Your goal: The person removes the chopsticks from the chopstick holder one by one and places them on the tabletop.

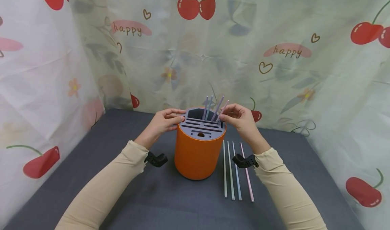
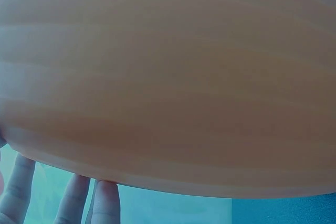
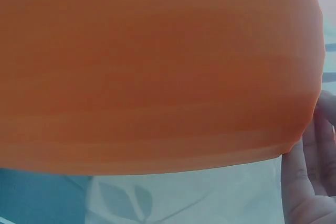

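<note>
An orange cylindrical knife block (image 1: 196,159) with a grey slotted top stands on the table in the head view. On its left rim, my left hand (image 1: 163,123) grips with the thumb over the top edge. The left wrist view shows fingers (image 2: 106,203) against its side. My right hand (image 1: 240,120) grips the opposite rim, thumb on the top, beside the leaning chopsticks (image 1: 217,108). Several purple, blue and pink ones stick up from the rear opening. Orange wall fills most of the right wrist view, with fingers (image 3: 296,182) along its edge.
Several more chopsticks (image 1: 236,172), white, blue and pink, lie side by side on the dark table (image 1: 195,206), right of the block. A cherry-patterned curtain (image 1: 182,54) surrounds the table at the back and sides.
</note>
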{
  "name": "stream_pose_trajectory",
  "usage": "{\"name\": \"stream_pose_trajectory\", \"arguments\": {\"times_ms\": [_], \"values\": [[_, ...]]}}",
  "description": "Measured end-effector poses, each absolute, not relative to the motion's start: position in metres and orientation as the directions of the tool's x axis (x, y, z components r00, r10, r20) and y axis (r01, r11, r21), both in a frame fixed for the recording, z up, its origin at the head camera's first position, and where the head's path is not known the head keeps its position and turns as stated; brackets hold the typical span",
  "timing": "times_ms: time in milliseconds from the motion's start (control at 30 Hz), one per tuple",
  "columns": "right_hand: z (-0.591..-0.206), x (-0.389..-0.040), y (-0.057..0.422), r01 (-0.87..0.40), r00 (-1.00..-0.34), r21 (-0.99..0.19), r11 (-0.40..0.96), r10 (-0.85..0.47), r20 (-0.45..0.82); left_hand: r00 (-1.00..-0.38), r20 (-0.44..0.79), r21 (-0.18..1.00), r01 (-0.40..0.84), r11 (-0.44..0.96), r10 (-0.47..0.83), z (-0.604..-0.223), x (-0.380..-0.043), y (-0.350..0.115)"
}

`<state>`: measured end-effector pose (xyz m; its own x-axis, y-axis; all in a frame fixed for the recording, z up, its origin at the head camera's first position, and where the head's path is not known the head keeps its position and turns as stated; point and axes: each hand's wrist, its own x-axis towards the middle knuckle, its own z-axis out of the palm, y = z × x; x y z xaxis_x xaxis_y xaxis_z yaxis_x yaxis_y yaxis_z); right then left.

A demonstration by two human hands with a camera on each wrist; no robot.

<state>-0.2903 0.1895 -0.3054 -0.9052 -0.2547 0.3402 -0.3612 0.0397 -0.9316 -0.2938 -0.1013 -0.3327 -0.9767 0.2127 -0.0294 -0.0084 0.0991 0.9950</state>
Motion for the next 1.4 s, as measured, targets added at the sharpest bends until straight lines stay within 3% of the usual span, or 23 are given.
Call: {"name": "stream_pose_trajectory", "arguments": {"times_ms": [167, 400, 533, 633, 833, 967, 1067, 1233, 1400], "values": [[-0.288, -0.287, 0.19, -0.419, -0.884, -0.908, -0.019, -0.221, 0.412, -0.977, -0.03, 0.995, -0.009, 0.099, 0.213, -0.333, -0.294, -0.102], [-0.229, -0.286, 0.203, -0.568, -0.787, -0.734, -0.371, -0.015, 0.617, -0.977, -0.031, 0.995, -0.011, 0.099, 0.21, -0.332, -0.295, -0.102], [-0.199, -0.284, 0.224, -0.598, -0.776, -0.646, -0.474, 0.141, 0.615, -0.976, -0.032, 0.995, -0.011, 0.098, 0.215, -0.331, -0.295, -0.102], [-0.192, -0.285, 0.242, -0.589, -0.799, -0.66, -0.466, 0.21, 0.564, -0.975, -0.027, 0.995, -0.006, 0.097, 0.22, -0.33, -0.295, -0.102], [-0.224, -0.301, 0.273, -0.436, -0.9, -0.824, -0.362, 0.155, 0.408, -0.976, -0.022, 0.995, -0.001, 0.098, 0.218, -0.331, -0.294, -0.102], [-0.267, -0.313, 0.292, -0.305, -0.952, -0.932, -0.198, 0.078, 0.295, -0.975, -0.013, 0.995, 0.01, 0.104, 0.223, -0.332, -0.293, -0.101], [-0.302, -0.319, 0.304, -0.193, -0.981, -0.981, 0.002, 0.021, 0.193, -0.975, -0.013, 0.995, 0.01, 0.102, 0.224, -0.332, -0.292, -0.1], [-0.354, -0.323, 0.319, -0.003, -1.0, -0.941, 0.34, -0.012, -0.001, -0.976, -0.028, 0.996, -0.009, 0.089, 0.214, -0.332, -0.291, -0.1], [-0.394, -0.324, 0.324, 0.132, -0.989, -0.883, 0.45, 0.0, -0.148, -0.976, -0.024, 0.996, -0.004, 0.092, 0.217, -0.331, -0.29, -0.101]]}}
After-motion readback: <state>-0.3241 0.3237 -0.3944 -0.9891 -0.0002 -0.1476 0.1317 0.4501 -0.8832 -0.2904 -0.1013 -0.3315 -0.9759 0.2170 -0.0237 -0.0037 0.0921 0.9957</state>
